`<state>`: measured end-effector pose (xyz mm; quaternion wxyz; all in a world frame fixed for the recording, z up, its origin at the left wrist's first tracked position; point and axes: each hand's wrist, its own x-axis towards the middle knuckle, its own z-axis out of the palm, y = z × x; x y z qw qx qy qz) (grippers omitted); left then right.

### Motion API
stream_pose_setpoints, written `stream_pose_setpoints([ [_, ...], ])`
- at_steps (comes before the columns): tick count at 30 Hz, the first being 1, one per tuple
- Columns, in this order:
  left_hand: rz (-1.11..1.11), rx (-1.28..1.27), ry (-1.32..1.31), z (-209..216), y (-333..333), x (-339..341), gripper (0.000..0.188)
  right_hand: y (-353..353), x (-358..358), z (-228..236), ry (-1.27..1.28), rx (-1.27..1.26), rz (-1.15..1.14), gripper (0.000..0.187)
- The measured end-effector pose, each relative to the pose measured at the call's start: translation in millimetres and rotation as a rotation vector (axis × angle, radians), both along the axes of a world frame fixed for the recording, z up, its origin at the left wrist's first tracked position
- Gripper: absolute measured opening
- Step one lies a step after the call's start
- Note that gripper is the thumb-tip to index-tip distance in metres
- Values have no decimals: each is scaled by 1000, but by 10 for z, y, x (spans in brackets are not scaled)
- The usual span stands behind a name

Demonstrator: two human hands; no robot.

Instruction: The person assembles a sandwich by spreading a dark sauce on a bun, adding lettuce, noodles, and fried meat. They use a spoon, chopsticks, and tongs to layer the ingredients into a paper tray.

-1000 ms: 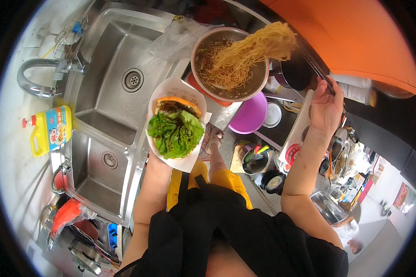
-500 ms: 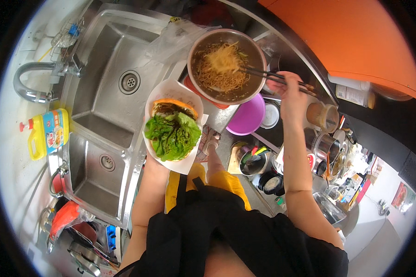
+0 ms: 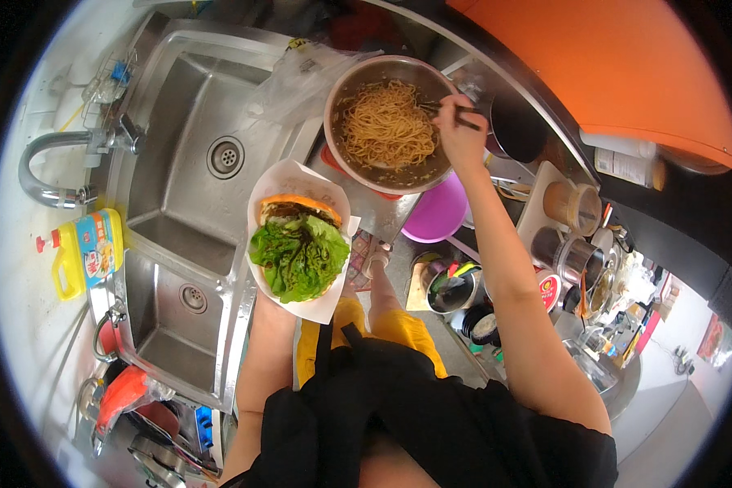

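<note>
My right hand (image 3: 462, 137) is closed around dark chopsticks (image 3: 468, 119) at the right rim of a steel bowl (image 3: 355, 75). Their lower ends reach toward the brown noodles (image 3: 389, 122), though the hand hides part of them. On the left, my left hand (image 3: 272, 312) supports a white paper wrapper (image 3: 278, 180) from underneath, its fingers hidden by the paper. Inside the wrapper lies an opened bun (image 3: 302, 200) with a dark filling, and green leaf lettuce (image 3: 299, 255) covers the nearer half.
A double steel sink (image 3: 189, 122) with a curved tap (image 3: 42, 175) fills the left side. Yellow detergent jug (image 3: 85, 252) stands beside it. A clear plastic bag (image 3: 305, 81) lies left of the bowl, a purple basin (image 3: 433, 213) below it. Jars (image 3: 573, 207) and pots (image 3: 579, 259) crowd the right.
My right hand has moved left and closer to the bowl with the chopsticks. Noodles that were lifted in a blurred clump now lie in the bowl. My left hand stays nearly still.
</note>
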<state>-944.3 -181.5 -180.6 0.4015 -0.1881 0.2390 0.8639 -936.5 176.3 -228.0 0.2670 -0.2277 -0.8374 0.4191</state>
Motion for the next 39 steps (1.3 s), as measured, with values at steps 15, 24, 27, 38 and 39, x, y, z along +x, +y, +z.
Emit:
stream_pose_setpoints([
  [15, 43, 114, -129, -101, -36, 93, 59, -282, -479, -73, 66, -543, -213, 23],
  [24, 72, 99, -164, 81, 87, 62, 50, 222, 36, 37, 312, -1316, -469, 19],
  [27, 97, 100, -167, 95, 117, 39, 46, 270, 139, 230, 321, -1347, -452, 20],
  [38, 61, 229, -88, 111, 394, -76, 46, 414, 434, 1313, 363, -1210, -269, 19],
  [39, 40, 233, -91, 92, 450, -90, 45, 413, 446, 1400, 361, -1187, -267, 19],
])
